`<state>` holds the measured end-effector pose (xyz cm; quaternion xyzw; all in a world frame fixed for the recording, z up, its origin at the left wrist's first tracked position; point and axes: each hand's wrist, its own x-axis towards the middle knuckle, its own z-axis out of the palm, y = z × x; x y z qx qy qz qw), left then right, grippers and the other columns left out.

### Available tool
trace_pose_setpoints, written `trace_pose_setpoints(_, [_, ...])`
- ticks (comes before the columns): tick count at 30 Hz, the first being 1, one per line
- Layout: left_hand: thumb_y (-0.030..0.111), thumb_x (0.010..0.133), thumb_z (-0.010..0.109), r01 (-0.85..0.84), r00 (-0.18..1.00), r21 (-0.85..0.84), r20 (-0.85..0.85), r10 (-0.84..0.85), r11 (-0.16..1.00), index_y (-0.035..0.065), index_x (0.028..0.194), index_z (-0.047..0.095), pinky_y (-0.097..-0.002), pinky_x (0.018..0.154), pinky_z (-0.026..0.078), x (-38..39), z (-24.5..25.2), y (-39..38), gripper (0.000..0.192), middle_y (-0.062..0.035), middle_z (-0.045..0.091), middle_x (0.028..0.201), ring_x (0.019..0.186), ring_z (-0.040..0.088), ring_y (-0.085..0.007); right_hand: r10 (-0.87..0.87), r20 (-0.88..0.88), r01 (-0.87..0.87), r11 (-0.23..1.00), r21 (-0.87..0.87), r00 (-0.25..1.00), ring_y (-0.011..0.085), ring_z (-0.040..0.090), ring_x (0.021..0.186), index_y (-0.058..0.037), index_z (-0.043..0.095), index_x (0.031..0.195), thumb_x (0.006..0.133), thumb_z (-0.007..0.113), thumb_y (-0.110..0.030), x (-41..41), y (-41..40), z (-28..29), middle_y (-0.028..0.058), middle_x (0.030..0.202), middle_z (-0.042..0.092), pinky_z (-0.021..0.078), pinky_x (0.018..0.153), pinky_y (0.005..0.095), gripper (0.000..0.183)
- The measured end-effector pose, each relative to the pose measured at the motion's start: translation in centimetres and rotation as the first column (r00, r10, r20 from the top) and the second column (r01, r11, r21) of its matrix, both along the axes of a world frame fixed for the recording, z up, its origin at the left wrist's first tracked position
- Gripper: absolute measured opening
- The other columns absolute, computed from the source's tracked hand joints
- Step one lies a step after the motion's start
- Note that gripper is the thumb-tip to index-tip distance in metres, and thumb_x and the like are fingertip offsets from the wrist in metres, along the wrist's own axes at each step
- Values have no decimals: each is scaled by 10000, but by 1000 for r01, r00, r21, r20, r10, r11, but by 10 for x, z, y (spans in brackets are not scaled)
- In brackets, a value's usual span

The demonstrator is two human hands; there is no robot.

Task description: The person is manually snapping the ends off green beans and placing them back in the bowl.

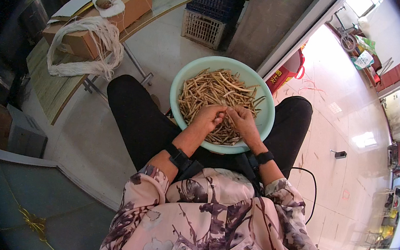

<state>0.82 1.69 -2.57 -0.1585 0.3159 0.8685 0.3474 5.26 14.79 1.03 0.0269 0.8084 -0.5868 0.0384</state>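
Note:
A pale green plastic basin (266, 122) rests on my lap between my knees. Dried brown bean pods (214, 86) lie heaped in it, with one longer, paler pod (231, 83) on top towards the far side. Over the near half of the heap, my left hand (210, 117) and my right hand (242, 120) meet at the fingertips. Thumbs and fingers of both are pinched together on what looks like a single dried pod, mostly hidden by the fingers. Black straps circle both wrists.
At the left, a wooden-topped folding table (50, 85) bears a cardboard box (135, 8) and a hank of white string (61, 44). Stacked plastic crates (202, 29) stand ahead. Beyond the door frame are a red bucket (286, 73) and a small black device (340, 155) on the tiles.

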Motion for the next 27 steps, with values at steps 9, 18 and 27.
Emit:
trace_pose_setpoints(9, [56, 764, 557, -46, 995, -75, -96, 39, 996, -34, 790, 543, -196, 363, 302, 3, 0, 3, 94, -26, 476, 633, 489, 422, -87, -10, 64, 9, 1000, 8, 998, 83, 353, 484, -3, 487, 696, 849, 448, -226, -1, 1, -5, -12, 546, 403, 306, 434, 250, 274])
trace_pose_setpoints(18, [81, 771, 540, 22, 995, -31, -98, -25, 999, 10, 872, 530, -153, 342, 287, 0, -6, 1, 123, -4, 470, 683, 536, 427, -75, 39, 144, -22, 992, -121, 989, 75, 431, 527, 20, 548, 785, 845, 467, -221, 6, 3, 15, -1, 616, 510, 357, 469, 221, 261])
trace_pose_setpoints(27, [97, 786, 503, 63, 992, -8, -113, -64, 998, -24, 941, 538, -151, 362, 304, -2, -10, 0, 199, -15, 478, 713, 559, 421, -73, 70, 162, -49, 990, -130, 984, 51, 409, 454, -10, 530, 736, 844, 479, -201, 5, 7, 11, -19, 567, 477, 327, 413, 192, 226])
